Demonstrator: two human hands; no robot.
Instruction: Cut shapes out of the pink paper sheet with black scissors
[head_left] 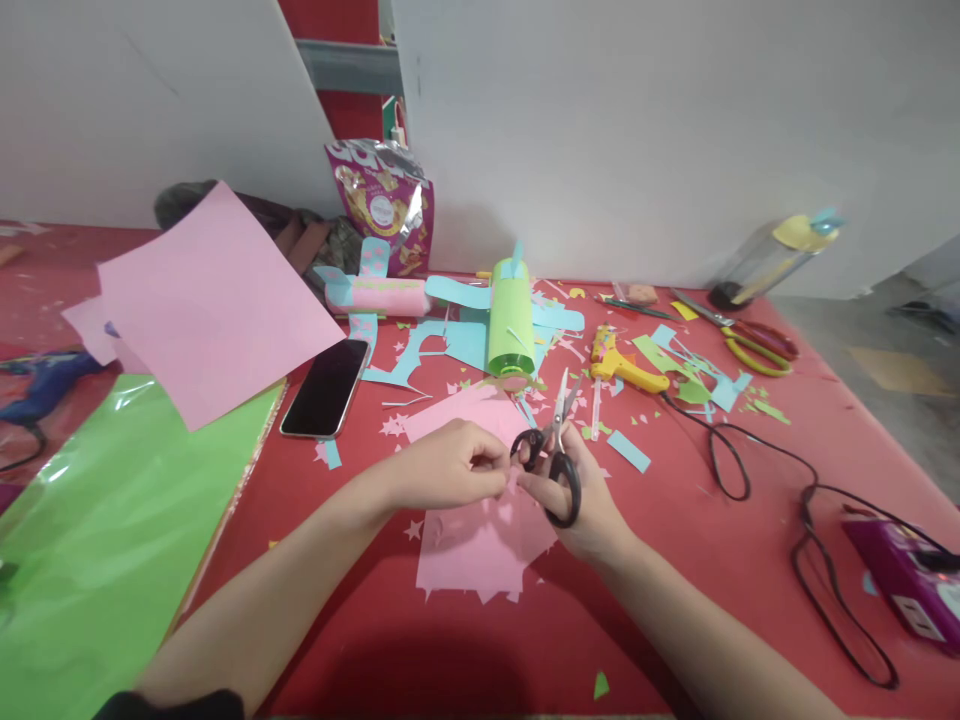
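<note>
Black-handled scissors [564, 475] are in my right hand [589, 500], their blades pointing away from me and slightly apart. My left hand [450, 465] is closed in a pinch, its fingertips meeting those of my right hand. Whatever the left fingers pinch is too small to make out; a bit of pink shows at the fingertips. Beneath both hands lie cut sheets of pink paper [469, 560] with jagged edges. Small pink star cut-outs [414, 530] are scattered beside them.
Behind my hands sit a green paper tube [511, 320] and a pink one [386, 297] with blue fins. A phone [326, 390] and large pink sheet [217, 310] are left. Rightward are a yellow glue gun [626, 370], its looping cord, red-yellow scissors [761, 345] and a purple power strip [907, 580].
</note>
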